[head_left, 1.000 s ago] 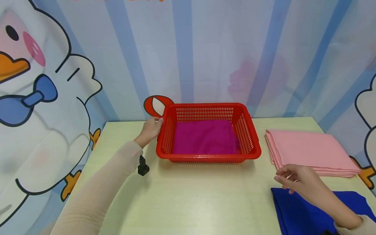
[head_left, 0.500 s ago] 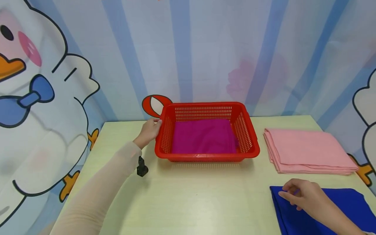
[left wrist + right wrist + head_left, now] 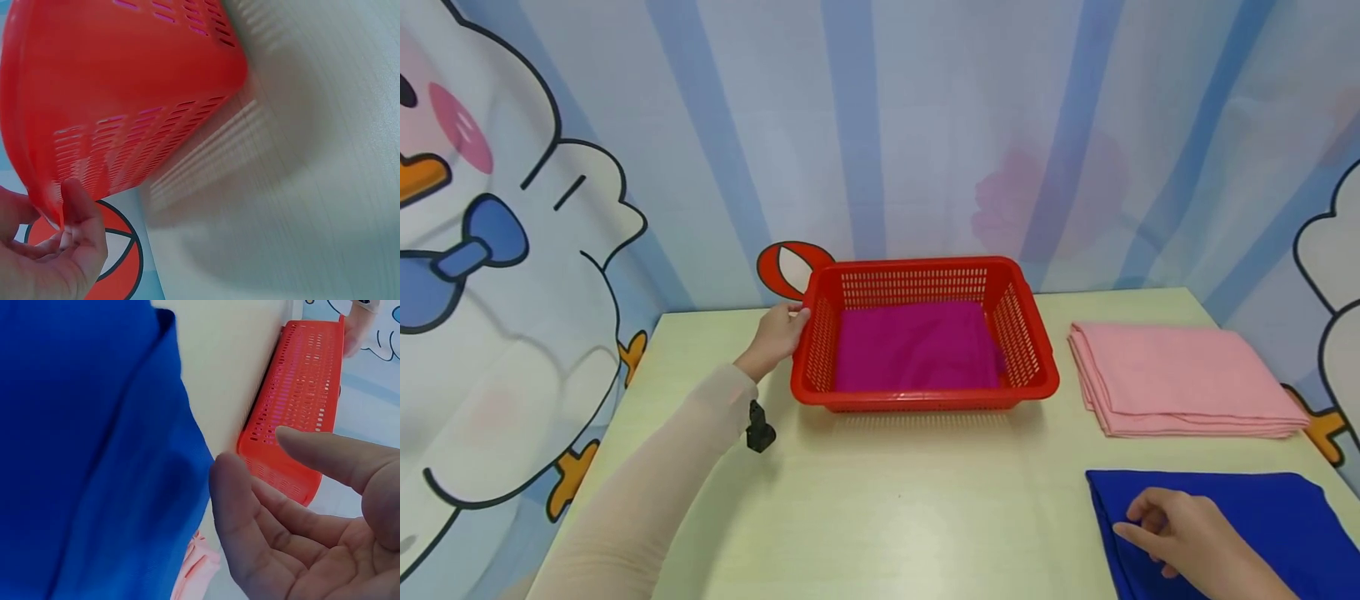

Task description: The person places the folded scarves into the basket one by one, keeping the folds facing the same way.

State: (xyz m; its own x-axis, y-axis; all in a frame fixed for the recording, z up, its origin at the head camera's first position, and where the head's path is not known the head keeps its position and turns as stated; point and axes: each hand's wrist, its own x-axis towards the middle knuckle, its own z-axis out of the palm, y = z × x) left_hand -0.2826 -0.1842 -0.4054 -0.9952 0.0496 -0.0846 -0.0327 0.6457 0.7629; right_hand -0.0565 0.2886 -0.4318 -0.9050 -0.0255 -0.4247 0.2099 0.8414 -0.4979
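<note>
A red plastic basket point(image 3: 925, 400) with slotted walls stands at the back middle of the table, a folded magenta cloth point(image 3: 917, 346) lying flat inside. My left hand point(image 3: 775, 335) pinches the basket's left rim between thumb and fingers; the left wrist view shows the thumb and fingertips on either side of the rim point(image 3: 47, 209). Over the folded blue cloth point(image 3: 1247, 508) at the front right hovers my right hand point(image 3: 1180, 533). Its fingers are loosely bent, with thumb and forefinger apart and nothing between them. In the right wrist view the forefinger overlaps the blue cloth's edge point(image 3: 181, 425).
A folded pink cloth point(image 3: 1183, 379) lies at the right, behind the blue one. The pale table point(image 3: 887, 492) meets a printed curtain point(image 3: 925, 150) at its back edge. A small black device point(image 3: 760, 429) hangs at the left wrist.
My right hand has come down and toward the front, from beside the pink cloth to over the blue cloth. The left hand keeps its hold on the basket's rim. The head view has shifted slightly.
</note>
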